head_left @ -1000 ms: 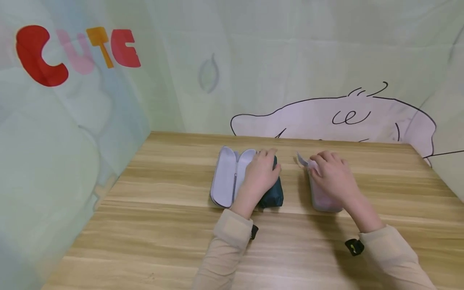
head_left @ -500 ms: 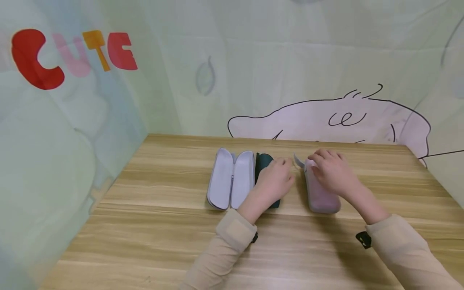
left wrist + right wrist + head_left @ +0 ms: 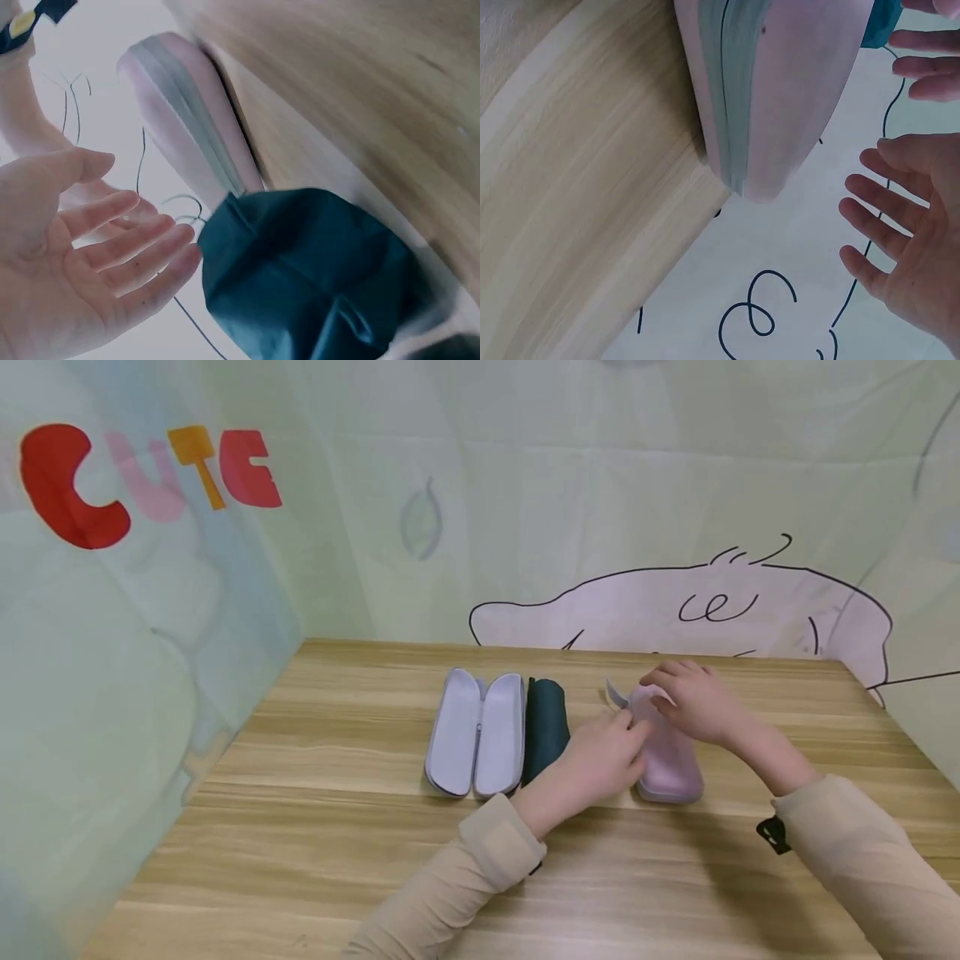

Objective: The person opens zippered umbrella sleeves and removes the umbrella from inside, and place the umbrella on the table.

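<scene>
A pink zippered case with a grey zip band and a small grey strap at its far end lies on the table. My left hand hovers by its left side, fingers loosely extended with nothing in them, as the left wrist view of that hand confirms. Over the far right part of the case is my right hand; its fingers are spread and hold nothing in the right wrist view. A dark green pouch lies left of the pink case, its near end hidden behind my left forearm.
Left of the pouch, a hard glasses case lies unfolded, pale lavender lining upward. All stand on a wood-grain table. A printed cloth backdrop rises behind the table's far edge and along its left side.
My left hand has moved right, off the green pouch to the pink case's side, uncovering the pouch and the unfolded case. My right hand has lifted slightly from the pink case.
</scene>
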